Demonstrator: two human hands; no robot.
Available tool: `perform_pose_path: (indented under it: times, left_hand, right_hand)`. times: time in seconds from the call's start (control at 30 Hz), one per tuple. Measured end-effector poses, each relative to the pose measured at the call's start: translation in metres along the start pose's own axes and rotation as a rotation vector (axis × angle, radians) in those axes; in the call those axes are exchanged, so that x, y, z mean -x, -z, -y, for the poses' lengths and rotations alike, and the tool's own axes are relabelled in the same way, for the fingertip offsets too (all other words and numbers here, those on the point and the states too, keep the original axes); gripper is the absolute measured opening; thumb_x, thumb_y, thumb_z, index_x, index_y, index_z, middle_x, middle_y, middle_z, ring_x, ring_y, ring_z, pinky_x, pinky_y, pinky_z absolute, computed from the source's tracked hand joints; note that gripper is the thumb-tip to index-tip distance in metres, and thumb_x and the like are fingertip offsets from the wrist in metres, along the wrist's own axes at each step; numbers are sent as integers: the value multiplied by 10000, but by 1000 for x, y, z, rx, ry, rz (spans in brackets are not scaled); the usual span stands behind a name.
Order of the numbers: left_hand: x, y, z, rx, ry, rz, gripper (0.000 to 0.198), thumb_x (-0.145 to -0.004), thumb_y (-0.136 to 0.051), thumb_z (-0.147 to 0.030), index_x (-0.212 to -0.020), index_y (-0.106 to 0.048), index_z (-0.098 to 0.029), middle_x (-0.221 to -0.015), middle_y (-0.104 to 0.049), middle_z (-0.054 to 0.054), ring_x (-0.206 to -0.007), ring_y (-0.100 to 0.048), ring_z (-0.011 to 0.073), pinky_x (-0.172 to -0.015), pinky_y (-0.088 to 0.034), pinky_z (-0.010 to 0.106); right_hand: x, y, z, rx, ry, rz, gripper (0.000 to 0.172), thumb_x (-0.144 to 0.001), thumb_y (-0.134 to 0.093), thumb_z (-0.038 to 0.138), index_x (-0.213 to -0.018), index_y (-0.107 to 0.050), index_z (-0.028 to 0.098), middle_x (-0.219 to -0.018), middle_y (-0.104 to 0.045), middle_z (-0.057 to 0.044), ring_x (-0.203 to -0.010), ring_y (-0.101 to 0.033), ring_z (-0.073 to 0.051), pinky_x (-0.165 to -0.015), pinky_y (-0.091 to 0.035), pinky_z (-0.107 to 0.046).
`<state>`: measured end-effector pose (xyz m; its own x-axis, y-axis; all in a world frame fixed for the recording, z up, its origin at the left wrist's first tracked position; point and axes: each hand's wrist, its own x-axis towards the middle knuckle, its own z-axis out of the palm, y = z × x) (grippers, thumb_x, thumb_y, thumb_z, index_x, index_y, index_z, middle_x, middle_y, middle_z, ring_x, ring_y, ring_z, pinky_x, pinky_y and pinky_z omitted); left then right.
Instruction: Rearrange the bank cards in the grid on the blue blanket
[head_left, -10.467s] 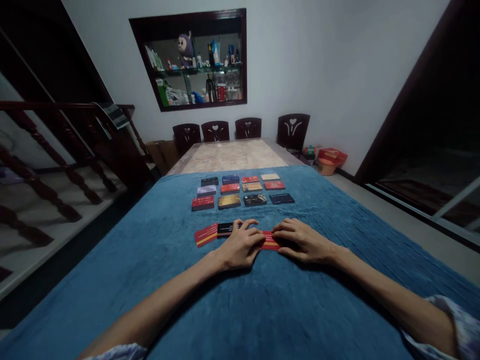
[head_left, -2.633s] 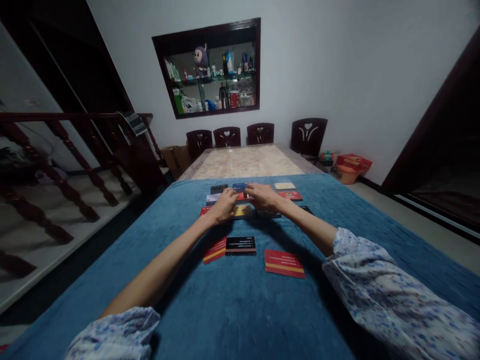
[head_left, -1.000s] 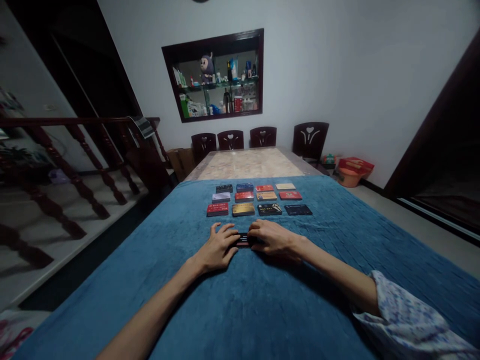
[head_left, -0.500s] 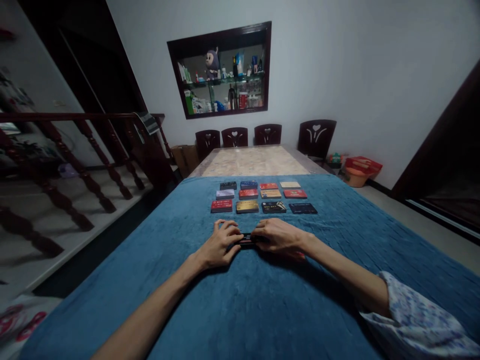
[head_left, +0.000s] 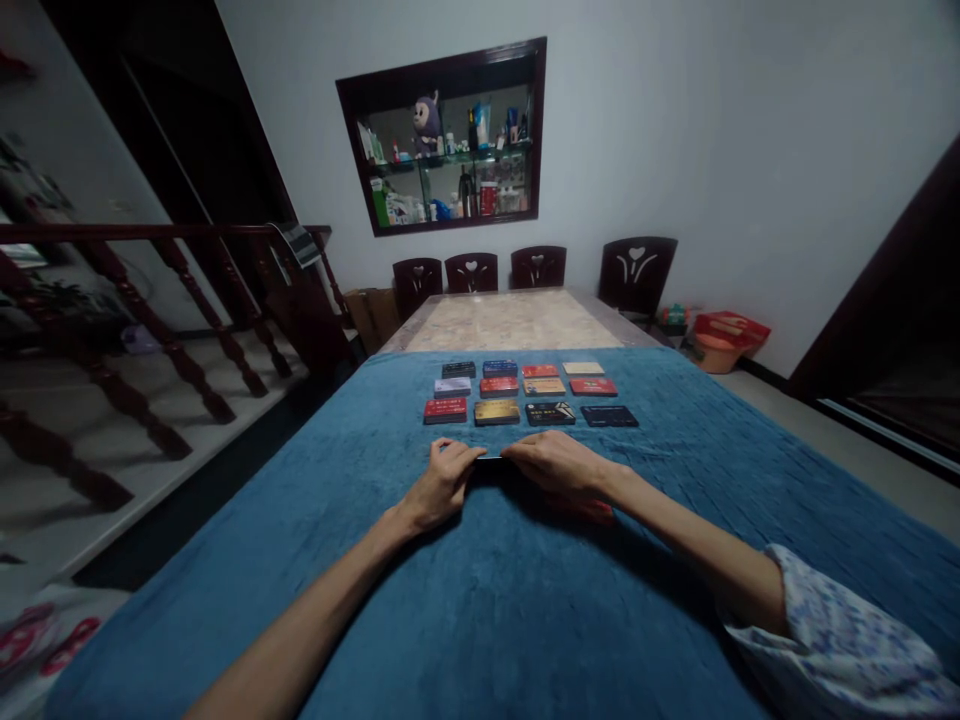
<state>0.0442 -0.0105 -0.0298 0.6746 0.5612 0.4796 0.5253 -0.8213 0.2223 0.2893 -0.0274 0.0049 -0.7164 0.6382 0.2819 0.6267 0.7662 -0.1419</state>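
Between my two hands a stack of dark cards (head_left: 492,459) shows only as a thin, light-edged strip; my fingers cover most of it. My left hand (head_left: 441,486) is closed on its left end, thumb and fingers pressed together. My right hand (head_left: 556,462) grips the right end from above. Partly hidden under my right hand and wrist, a red card-like thing (head_left: 596,511) lies on the cloth. Just beyond my hands are rows of card stacks, the nearest being a red stack (head_left: 445,410), a gold stack (head_left: 496,411), a black stack (head_left: 550,413) and a dark blue-black one (head_left: 610,415).
A blue cloth (head_left: 360,440) covers the near part of the table, whose marble-like top (head_left: 517,318) shows beyond. Several dark chairs (head_left: 637,270) stand around the far end. To the left runs a wooden railing (head_left: 187,325); an orange bin (head_left: 712,352) sits at the right.
The dark cards have risen and tipped so only an edge shows. My left fingers have drawn in from spread to a pinch. The card rows stay in place.
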Motion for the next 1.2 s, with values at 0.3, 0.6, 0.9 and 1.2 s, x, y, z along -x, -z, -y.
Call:
perform_pose_path:
  times: [0.3,0.6,0.9,1.2]
  left_hand:
    - [-3,0,-2,3,-1,23,523,-906,-392,-51,-1394,-485,-216,-1183,-691,96,-1031,-617,215,-1021,-352,463]
    - [-2,-5,-1,-21,47,33,502,-912,-431,-79,-1388,-490,-226,-1184,-700,83,-1044,-616,225,-1023,-338,467]
    - [-2,-10,1,-83,64,10,556,-895,-489,-90,-1435,-443,-214,-1143,-694,92,-1041,-618,227,-1015,-344,466]
    - [-2,-12,1,-91,115,26,573,-872,-498,-101,-1432,-436,-199,-1197,-667,115,-1092,-597,251,-1027,-348,479]
  right_hand:
    - [-2,-16,-4,-4,-103,-60,356,-938,-407,117,-1224,-608,184,-978,-733,-97,-788,-657,-185,-649,-393,-281]
    - [-4,-29,0,95,-242,-53,261,-957,-418,120,-1169,-558,184,-1021,-673,-89,-830,-638,-184,-676,-405,-276]
    - [-5,-23,11,69,-263,-48,311,-891,-454,64,-1173,-510,183,-1130,-561,-89,-886,-595,-173,-740,-448,-276]
    - [-3,-21,13,-17,-247,-50,480,-811,-487,28,-1268,-476,176,-1175,-544,-120,-983,-603,-211,-854,-494,-341]
